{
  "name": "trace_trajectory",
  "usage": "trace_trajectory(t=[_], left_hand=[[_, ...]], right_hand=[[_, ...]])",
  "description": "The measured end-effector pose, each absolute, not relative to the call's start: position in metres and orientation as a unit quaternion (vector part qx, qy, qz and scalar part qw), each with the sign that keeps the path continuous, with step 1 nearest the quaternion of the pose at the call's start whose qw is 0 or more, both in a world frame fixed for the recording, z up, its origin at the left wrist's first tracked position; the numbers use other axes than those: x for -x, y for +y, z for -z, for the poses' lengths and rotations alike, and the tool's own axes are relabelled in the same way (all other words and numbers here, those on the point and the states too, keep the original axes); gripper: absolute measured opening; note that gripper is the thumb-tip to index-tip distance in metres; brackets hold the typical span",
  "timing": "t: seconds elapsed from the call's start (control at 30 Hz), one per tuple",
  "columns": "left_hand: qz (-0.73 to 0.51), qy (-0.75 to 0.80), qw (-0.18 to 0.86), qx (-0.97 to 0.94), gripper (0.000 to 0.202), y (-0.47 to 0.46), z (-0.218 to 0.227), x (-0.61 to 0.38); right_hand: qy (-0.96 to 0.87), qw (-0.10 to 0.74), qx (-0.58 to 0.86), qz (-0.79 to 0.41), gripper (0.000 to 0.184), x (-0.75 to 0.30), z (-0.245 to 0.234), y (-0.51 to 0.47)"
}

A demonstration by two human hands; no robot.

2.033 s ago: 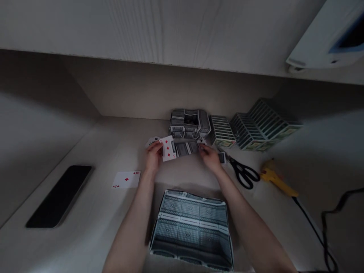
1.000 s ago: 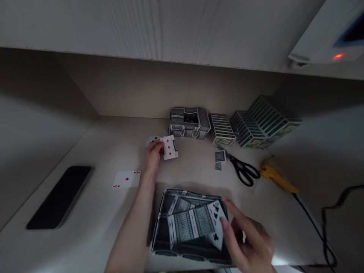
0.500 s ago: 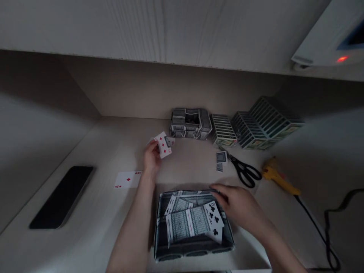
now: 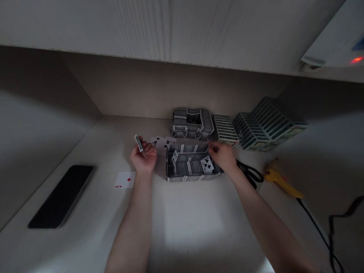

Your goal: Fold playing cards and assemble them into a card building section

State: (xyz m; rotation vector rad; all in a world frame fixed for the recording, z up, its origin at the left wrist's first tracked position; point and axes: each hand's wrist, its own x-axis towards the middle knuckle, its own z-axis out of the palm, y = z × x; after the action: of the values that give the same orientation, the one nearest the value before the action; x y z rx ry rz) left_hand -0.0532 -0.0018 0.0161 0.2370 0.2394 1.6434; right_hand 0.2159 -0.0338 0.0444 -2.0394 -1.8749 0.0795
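Two hands are out over a pale desk (image 4: 187,223), and each one has hold of something made of cards. The right hand (image 4: 223,155) is at a card tray (image 4: 182,175), a low open box with walls built from playing cards, grey-green backs facing out. More cards lie inside it, mostly face down, and one club card (image 4: 207,163) lies face up near the right end. The tray sits on the desk between the two hands, just in front of a second card box (image 4: 192,122) by the back wall.

The right arm reaches forward from the lower right, palm down. Its fingers curl onto the tray's far right corner and close on the wall there. The thumb is hidden, so I cannot tell how tight the hold is. The left arm goes straight up the middle. The left hand (image 4: 143,158) is bent back a little, and its fingers and thumb are pinched shut around a small stack of cards (image 4: 138,143).

The tray's long side runs left to right, its open top faces up, and it sits flat. The small stack stands on its edge, tipped so its top leans left and away.

Loose club cards (image 4: 162,141) lie face up just behind the left hand, a red ace (image 4: 123,180) lies to its left, and scissors (image 4: 251,173) lie right of the right hand.
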Motion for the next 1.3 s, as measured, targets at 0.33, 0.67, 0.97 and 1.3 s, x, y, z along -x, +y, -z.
trace_trajectory(t=[0.33, 0.67, 0.97, 1.3], left_hand=[[-0.695, 0.203, 0.676, -0.136, 0.015, -0.002, -0.021, 0.044], [-0.69, 0.204, 0.682, -0.131, 0.012, 0.001, -0.018, 0.044], [-0.694, 0.177, 0.687, -0.123, 0.013, 0.001, -0.017, 0.044], [-0.684, 0.213, 0.687, -0.122, 0.012, 0.002, -0.017, 0.042]], right_hand=[[-0.609, 0.311, 0.729, -0.048, 0.038, -0.221, -0.04, -0.019], [-0.523, 0.172, 0.832, -0.069, 0.039, -0.264, -0.021, -0.061], [-0.401, 0.544, 0.676, -0.294, 0.028, -0.244, -0.06, -0.069], [-0.377, 0.471, 0.545, -0.582, 0.021, -0.169, -0.064, -0.057]])
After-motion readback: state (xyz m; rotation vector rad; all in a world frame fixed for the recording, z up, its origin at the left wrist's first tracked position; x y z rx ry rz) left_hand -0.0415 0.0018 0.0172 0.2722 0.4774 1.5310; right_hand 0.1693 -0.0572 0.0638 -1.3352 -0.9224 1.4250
